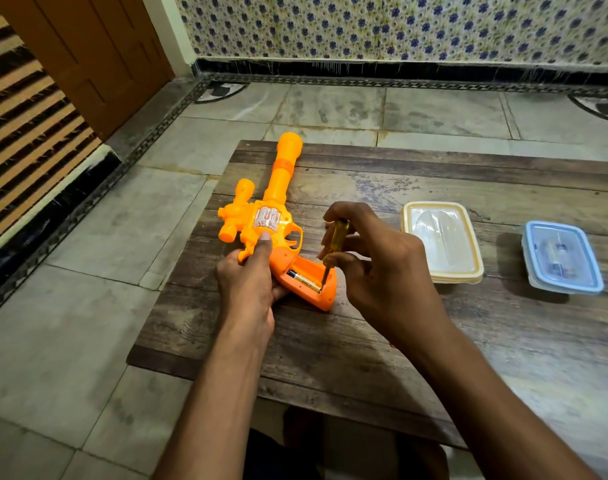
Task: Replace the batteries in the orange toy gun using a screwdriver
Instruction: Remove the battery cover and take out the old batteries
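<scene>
Head view: orange toy gun [261, 223] lies on its side at the left end of the low wooden table [416, 327], barrel pointing away toward the far table edge, grip toward the person. Battery compartment [309, 277] in the grip is open, cover off. One battery [303, 280] sits inside, black and gold, lying along the grip.

Left hand [248, 289] grips the gun around the rear of the body just above the grip, thumb laid flat up the side below the clear cylinder window, fingers curled underneath. It pins the gun to the table.

Right hand [382, 268] holds the screwdriver [333, 247] by its yellow translucent handle, fingers wrapped round it, tool close to upright and tilted slightly. Metal tip sits down inside the open compartment at the battery's near end, touching or just beside it; can't tell which.

Right of the hands: cream-rimmed plastic container [442, 242] with clear lid, closed, just beside the right hand. Further right, well apart, a blue-rimmed container [563, 258], lid on, small items inside, too blurred to identify.

Tiled floor around the table, patterned wall behind.
</scene>
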The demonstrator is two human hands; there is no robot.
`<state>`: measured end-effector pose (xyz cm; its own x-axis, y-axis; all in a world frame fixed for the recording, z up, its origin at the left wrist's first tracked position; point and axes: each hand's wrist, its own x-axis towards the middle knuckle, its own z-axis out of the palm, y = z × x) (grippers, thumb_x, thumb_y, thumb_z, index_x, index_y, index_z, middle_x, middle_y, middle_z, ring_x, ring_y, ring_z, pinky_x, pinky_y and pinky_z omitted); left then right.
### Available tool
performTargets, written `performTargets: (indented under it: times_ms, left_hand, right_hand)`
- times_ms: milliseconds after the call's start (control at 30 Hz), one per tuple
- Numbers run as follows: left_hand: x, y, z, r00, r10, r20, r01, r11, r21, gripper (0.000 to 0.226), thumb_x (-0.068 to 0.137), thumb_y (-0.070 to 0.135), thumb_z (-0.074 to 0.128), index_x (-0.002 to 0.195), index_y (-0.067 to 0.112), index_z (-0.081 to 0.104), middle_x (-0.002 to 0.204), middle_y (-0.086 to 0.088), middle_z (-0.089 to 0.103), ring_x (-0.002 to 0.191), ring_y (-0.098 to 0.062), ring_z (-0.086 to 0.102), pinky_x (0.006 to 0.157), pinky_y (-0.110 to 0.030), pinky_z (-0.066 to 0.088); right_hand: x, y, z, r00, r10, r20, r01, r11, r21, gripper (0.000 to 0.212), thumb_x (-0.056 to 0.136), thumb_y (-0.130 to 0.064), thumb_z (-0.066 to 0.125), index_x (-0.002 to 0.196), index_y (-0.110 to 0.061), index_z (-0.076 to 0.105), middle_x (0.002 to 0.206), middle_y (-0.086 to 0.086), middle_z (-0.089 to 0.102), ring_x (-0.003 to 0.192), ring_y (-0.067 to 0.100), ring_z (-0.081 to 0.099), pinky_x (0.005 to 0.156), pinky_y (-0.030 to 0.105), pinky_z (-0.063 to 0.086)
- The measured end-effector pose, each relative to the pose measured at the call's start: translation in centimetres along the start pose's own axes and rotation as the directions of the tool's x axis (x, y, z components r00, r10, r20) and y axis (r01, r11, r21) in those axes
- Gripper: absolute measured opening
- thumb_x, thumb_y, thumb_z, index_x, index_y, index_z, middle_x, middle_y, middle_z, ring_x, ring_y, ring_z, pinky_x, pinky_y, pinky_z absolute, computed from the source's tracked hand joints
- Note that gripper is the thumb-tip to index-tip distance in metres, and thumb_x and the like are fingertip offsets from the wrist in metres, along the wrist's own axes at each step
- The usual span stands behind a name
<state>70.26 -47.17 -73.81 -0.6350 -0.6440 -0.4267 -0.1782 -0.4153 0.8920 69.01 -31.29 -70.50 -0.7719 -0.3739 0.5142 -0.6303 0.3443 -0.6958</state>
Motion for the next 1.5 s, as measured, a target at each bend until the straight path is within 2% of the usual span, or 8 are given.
performTargets:
  times_ms: [100,267,500,867,1100,1333,1400,1500]
  left_hand:
    - [-0.1,0.0,0.0,1.000,-0.001,-0.007,0.001,1.000,-0.007,0.012,0.099,0.024,0.069,0.091,0.019,0.062,0.100,-0.016,0.074,0.095,-0.036,0.076,0.073,-0.049,0.063]
    - [0.1,0.1,0.0,1.000,-0.009,0.000,0.009,0.999,-0.035,0.013,0.100,0.021,0.068,0.089,0.017,0.062,0.092,-0.014,0.073,0.093,-0.035,0.075,0.067,-0.044,0.062]
    - [0.4,0.1,-0.2,1.000,-0.013,0.026,0.014,1.000,-0.027,0.011,0.101,0.022,0.066,0.092,0.018,0.063,0.091,-0.011,0.074,0.092,-0.032,0.074,0.075,-0.051,0.061]
    - [0.4,0.2,-0.3,0.998,-0.038,0.048,0.040,0.998,-0.039,0.012,0.102,0.020,0.065,0.091,0.019,0.061,0.088,-0.010,0.072,0.083,-0.027,0.073,0.066,-0.046,0.060]
    - [0.4,0.2,-0.2,0.999,-0.029,0.027,0.030,0.999,-0.036,0.014,0.101,0.019,0.066,0.088,0.019,0.061,0.086,-0.010,0.072,0.084,-0.030,0.073,0.072,-0.049,0.060]
    - [0.4,0.1,-0.2,0.999,-0.029,0.028,0.030,0.999,-0.032,0.011,0.100,0.020,0.068,0.092,0.014,0.064,0.092,-0.015,0.074,0.087,-0.033,0.075,0.069,-0.049,0.063]
    - [0.5,0.0,-0.2,0.999,-0.026,0.022,0.027,0.999,-0.023,0.010,0.100,0.021,0.068,0.093,0.014,0.065,0.095,-0.016,0.075,0.090,-0.035,0.076,0.072,-0.053,0.063]
    - [0.6,0.0,-0.1,1.000,-0.021,0.023,0.021,1.000,-0.023,0.011,0.100,0.022,0.068,0.092,0.014,0.065,0.091,-0.014,0.075,0.089,-0.036,0.076,0.072,-0.052,0.063]
  right_hand:
    - [0.1,0.4,0.2,0.999,0.038,-0.018,-0.038,0.999,-0.029,0.044,0.083,-0.001,0.080,0.123,-0.010,0.061,0.103,0.000,0.070,0.089,0.018,0.072,0.071,0.035,0.062]
    - [-0.5,0.8,0.3,0.994,0.071,-0.082,-0.070,0.998,0.004,0.040,0.083,0.002,0.079,0.114,-0.012,0.059,0.096,-0.001,0.067,0.081,0.015,0.072,0.068,0.035,0.058]
    - [-1.6,1.5,0.7,0.949,0.242,-0.204,-0.183,0.946,0.268,0.041,0.084,0.004,0.073,0.111,-0.020,0.055,0.094,0.001,0.067,0.087,0.024,0.075,0.071,0.049,0.062]
    - [-1.2,0.6,0.8,0.877,0.331,-0.349,-0.130,0.862,0.490,0.042,0.087,0.016,0.069,0.110,-0.015,0.052,0.090,0.004,0.067,0.090,0.025,0.076,0.075,0.044,0.066]
    - [0.0,0.2,2.3,0.874,0.357,-0.331,-0.069,0.763,0.642,0.038,0.093,0.014,0.061,0.118,-0.010,0.046,0.102,0.023,0.060,0.098,0.038,0.073,0.087,0.060,0.061]
    - [1.0,0.4,2.4,0.952,0.146,-0.270,-0.009,0.892,0.452,0.053,0.100,0.010,0.051,0.146,-0.014,0.040,0.102,0.007,0.053,0.085,0.030,0.065,0.071,0.045,0.063]
    - [1.0,0.9,2.2,0.979,0.046,-0.197,0.014,0.956,0.294,0.048,0.100,0.004,0.052,0.145,-0.011,0.046,0.112,0.000,0.058,0.094,0.025,0.065,0.078,0.039,0.060]
    - [0.7,1.8,1.9,0.996,-0.083,-0.028,0.083,0.997,-0.006,0.043,0.094,-0.001,0.064,0.137,-0.003,0.058,0.118,0.009,0.067,0.101,0.014,0.064,0.088,0.018,0.049]
